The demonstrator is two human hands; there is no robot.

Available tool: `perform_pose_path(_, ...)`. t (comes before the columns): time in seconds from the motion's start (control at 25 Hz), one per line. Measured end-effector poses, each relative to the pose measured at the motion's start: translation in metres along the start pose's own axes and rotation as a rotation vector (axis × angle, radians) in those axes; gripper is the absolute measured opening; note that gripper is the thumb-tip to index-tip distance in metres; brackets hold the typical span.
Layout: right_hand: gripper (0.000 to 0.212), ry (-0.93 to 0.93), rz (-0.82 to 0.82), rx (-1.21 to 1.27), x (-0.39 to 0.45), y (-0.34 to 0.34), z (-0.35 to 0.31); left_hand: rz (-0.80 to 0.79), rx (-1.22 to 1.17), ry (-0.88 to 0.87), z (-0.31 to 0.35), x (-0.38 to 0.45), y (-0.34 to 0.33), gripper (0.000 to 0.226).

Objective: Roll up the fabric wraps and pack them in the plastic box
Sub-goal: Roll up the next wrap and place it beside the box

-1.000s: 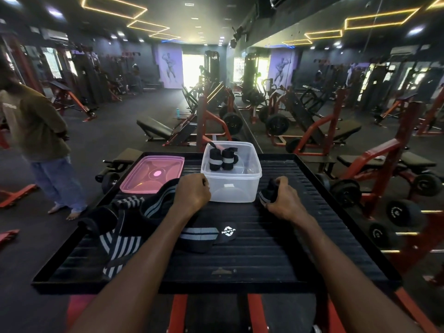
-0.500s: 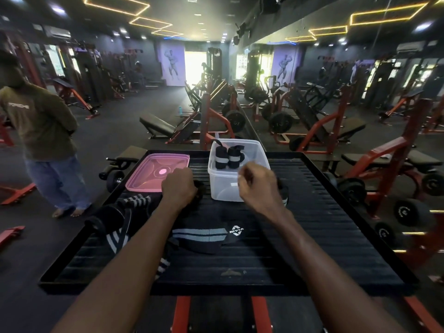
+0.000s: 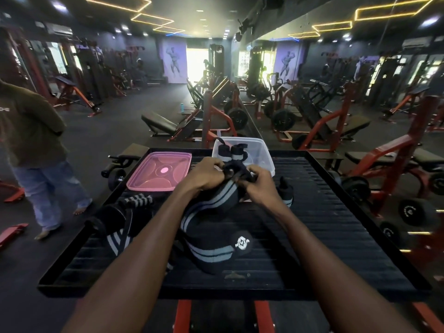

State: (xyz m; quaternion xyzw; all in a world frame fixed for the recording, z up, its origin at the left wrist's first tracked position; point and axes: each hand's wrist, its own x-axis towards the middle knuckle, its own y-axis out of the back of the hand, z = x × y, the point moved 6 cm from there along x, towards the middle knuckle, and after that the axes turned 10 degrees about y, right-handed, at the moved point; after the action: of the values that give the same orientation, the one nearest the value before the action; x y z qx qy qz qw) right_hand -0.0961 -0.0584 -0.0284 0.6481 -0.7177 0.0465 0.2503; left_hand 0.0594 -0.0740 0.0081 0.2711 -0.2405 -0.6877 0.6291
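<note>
Setting: You stand at a black ribbed tray table (image 3: 336, 236) in a gym, hands meeting at the centre of the frame.
Left hand: Your left hand (image 3: 204, 174) has its fingers curled round the near end of a black wrap with grey stripes (image 3: 216, 200).
Right hand: Your right hand (image 3: 262, 186) pinches the same end from the other side, thumb and fingers closed on the fabric.
Wrap in hand: Its end is lifted just in front of the box; the rest trails down to lower centre, where a round logo tab (image 3: 242, 242) lies on the table.
Plastic box: The clear plastic box (image 3: 264, 155) sits just above your hands, with two rolled wraps (image 3: 230, 152) already inside.
Lid: The pink lid (image 3: 159, 170) lies off the box, to its left.
Other wraps: A loose striped pile (image 3: 120, 217) waits at left centre; a rolled wrap (image 3: 284, 191) stands just right of your right hand.
Handling: The wrap looks soft, light and stretchy, likely to spring loose if slack. Judged from here, you do best holding the starting end tight and rolling toward the logo tab under steady tension.
Bystander: A person in a dark green top (image 3: 28, 123) stands at the left edge.
</note>
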Motion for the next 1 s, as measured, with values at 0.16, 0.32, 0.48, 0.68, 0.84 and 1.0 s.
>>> perform_pose_path(0.16, 0.013, 0.053, 0.193, 0.014, 0.013, 0.025, -0.022, -0.186, -0.093, -0.012, 0.008, -0.004, -0.007, 0.028)
perform_pose_path(0.32, 0.012, -0.001, 0.184, 0.050, 0.025, 0.035, -0.028, -0.358, -0.416, 0.071, 0.014, -0.004, -0.022, 0.031)
perform_pose_path(0.48, 0.025, -0.199, -0.141, 0.170, 0.024, 0.025, -0.022, -0.567, -0.745, 0.190, 0.009, -0.005, -0.049, 0.022)
perform_pose_path(0.68, 0.036, -0.286, -0.163, 0.305, 0.022, 0.024, -0.008, -0.646, -0.987, 0.375, 0.007, -0.013, -0.074, 0.024)
perform_pose_path(0.84, 0.023, -0.375, -0.102, 0.431, 0.022, 0.026, -0.003, -0.633, -1.078, 0.427, 0.014, -0.013, -0.078, 0.024)
perform_pose_path(1.0, 0.017, -0.337, -0.126, 0.470, 0.024, 0.020, 0.003, -0.484, -1.142, 0.294, 0.012, 0.000, -0.073, 0.036)
